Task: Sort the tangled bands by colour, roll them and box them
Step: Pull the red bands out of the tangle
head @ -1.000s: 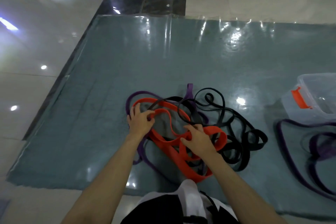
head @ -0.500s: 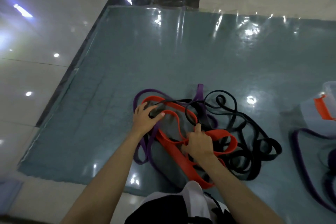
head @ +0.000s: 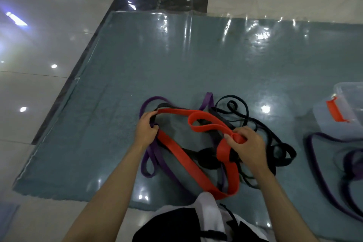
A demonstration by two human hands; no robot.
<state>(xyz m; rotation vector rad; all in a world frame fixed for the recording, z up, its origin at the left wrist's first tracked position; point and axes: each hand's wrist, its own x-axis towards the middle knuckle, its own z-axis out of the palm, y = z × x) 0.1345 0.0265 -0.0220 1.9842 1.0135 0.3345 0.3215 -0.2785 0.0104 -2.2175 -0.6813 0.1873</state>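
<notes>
Lifted clear of the tangle since a moment ago, the wide flat orange-red rubber band (head: 196, 113) now stretches between both hands.

Left hand (head: 146, 131) curls around its far-left bend; right hand (head: 248, 146) pinches a folded loop, which was flat on the mat before. Thin black bands (head: 245, 116) and purple bands (head: 149, 160) lie knotted beneath on the glossy blue-grey floor mat (head: 196, 64). At right, a clear plastic box (head: 351, 116) with an orange latch (head: 335, 111) sits by another purple band (head: 322, 171); its contents are unclear.
</notes>
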